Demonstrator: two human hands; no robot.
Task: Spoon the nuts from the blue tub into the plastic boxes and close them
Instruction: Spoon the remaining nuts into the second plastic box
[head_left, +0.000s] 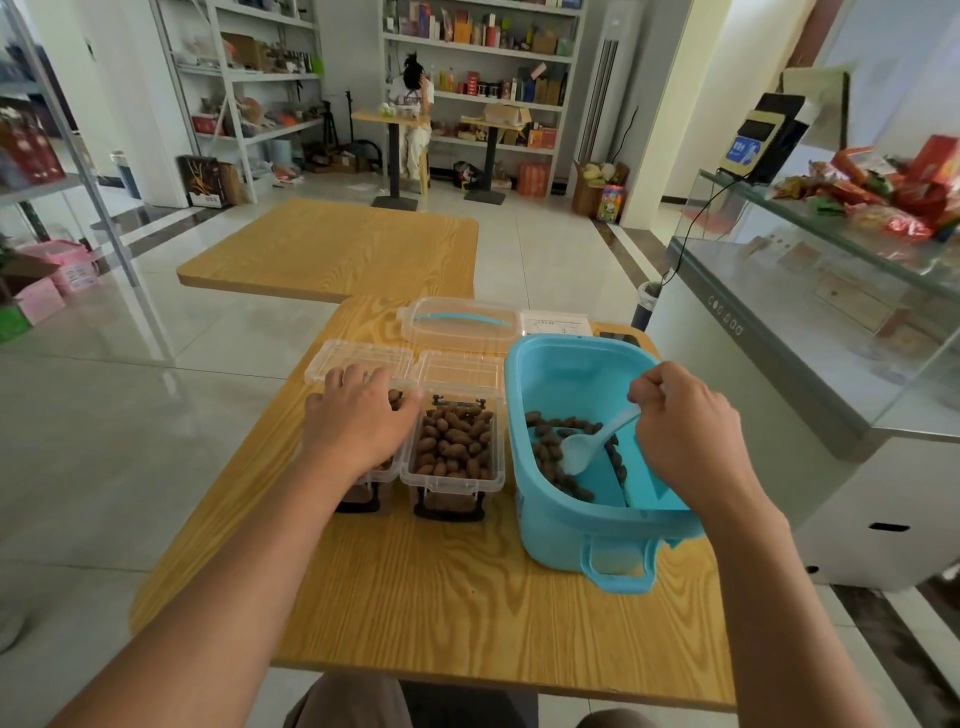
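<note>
A blue tub (582, 519) stands on the wooden table at the right, with brown nuts (553, 462) along its left side. My right hand (685, 426) grips a white plastic spoon (587, 447) whose bowl lies among those nuts. Two clear plastic boxes stand side by side left of the tub, lids hinged open at the back. The right box (457, 483) is full of nuts. My left hand (358, 421) lies over the left box (363, 493), fingers spread on its rim, hiding most of its contents.
The tub's clear lid (457, 325) with a blue handle lies behind the boxes, beside a white paper (556, 325) and a dark phone (618, 339). A glass counter (810, 322) stands close on the right. A second wooden table (337, 249) lies beyond. A person sits far back.
</note>
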